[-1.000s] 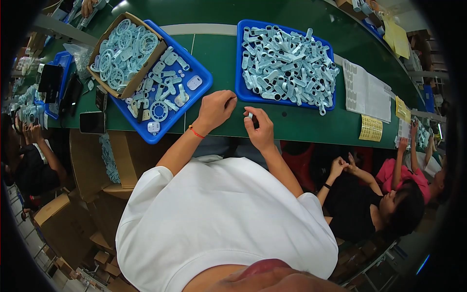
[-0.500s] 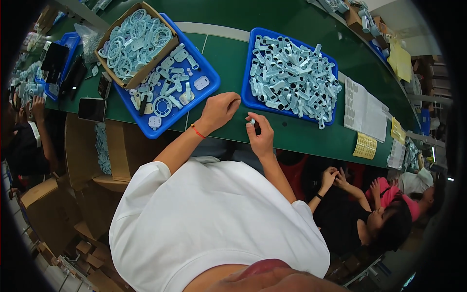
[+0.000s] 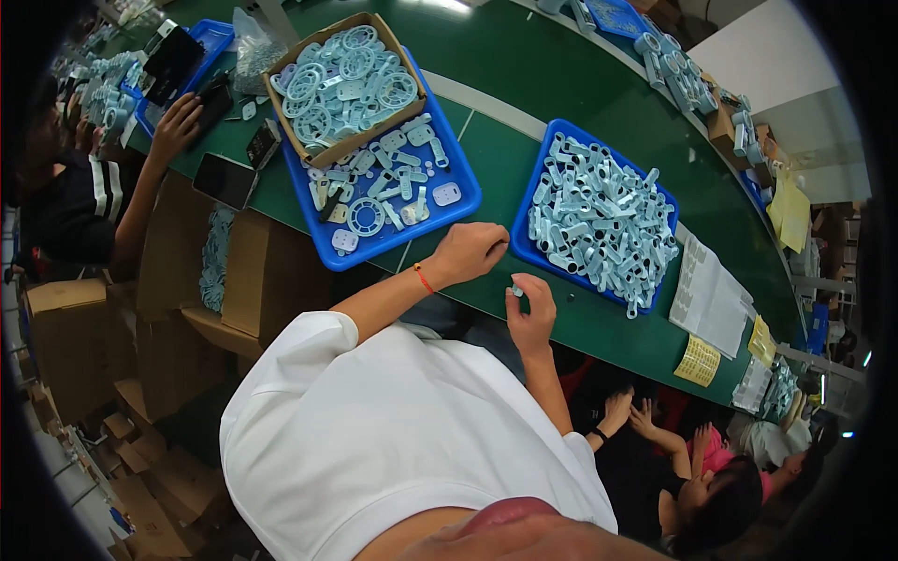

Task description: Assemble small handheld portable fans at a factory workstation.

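Right hand (image 3: 531, 313): raised just above the near edge of the worktop (image 3: 524, 140), fingers curled, thumb and fingertips pinched on a small pale blue part (image 3: 516, 291).
Small pale blue part: tiny moulded plastic piece, light blue-grey, only a corner shows above the fingertips; exact shape too small to tell. It sits in the air just off the near corner of the right blue tray (image 3: 538, 245), between the two hands.
Left hand (image 3: 465, 252): knuckles up, fingers bent under into a loose fist, resting on the green worktop between the two trays; whether it grips anything cannot be told. A red cord (image 3: 423, 279) circles the wrist.
Right blue tray: shallow, rectangular, heaped with elongated pale blue plastic pieces (image 3: 603, 220), all the same tint as the held part, lying at mixed angles.
Left blue tray (image 3: 374, 251): same kind, holds flat pale blue rings, discs and small plates spread thinly.
Cardboard box (image 3: 344, 86): rests on the far half of the left tray, filled with pale blue round wheel-like parts.
Worktop: dark green, curved by the lens, with a pale stripe running between the trays.
Papers (image 3: 706, 299): white sheets right of the right tray; a yellow card (image 3: 698, 361) lies near the edge beyond them.
Neighbour's hand (image 3: 175, 126): another person's, at the far left, resting on the worktop edge beside a dark phone (image 3: 224, 180).
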The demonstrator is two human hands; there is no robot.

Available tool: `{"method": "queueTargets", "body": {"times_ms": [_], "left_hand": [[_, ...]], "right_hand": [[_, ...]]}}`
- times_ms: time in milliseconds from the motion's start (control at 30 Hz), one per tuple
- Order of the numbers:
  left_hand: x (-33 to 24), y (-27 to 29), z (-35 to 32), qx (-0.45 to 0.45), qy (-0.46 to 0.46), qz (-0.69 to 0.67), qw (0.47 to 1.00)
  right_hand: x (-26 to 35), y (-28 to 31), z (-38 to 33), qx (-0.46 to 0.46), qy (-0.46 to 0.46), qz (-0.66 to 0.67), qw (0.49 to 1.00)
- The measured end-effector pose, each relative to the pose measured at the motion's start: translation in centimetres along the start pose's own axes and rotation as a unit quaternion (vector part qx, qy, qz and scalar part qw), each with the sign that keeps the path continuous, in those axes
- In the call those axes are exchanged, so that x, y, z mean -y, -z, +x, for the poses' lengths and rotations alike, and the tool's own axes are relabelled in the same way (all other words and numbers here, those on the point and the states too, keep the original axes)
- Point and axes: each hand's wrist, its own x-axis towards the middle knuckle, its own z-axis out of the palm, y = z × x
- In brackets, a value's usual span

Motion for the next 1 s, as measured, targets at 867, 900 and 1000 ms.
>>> {"method": "queueTargets", "body": {"times_ms": [867, 900, 1000], "left_hand": [[-0.3, 0.3, 0.2, 0.005, -0.007, 0.016, 1.0], [-0.3, 0.2, 0.3, 0.006, -0.003, 0.022, 1.0], [-0.1, 0.2, 0.3, 0.01, -0.001, 0.017, 1.0]], "right_hand": [[-0.3, -0.7, 0.5, 0.014, -0.042, -0.059, 0.997], [-0.5, -0.5, 0.4, 0.02, -0.032, -0.035, 0.999], [1.1, 0.1, 0.9, -0.03, 0.003, 0.004, 1.0]]}}
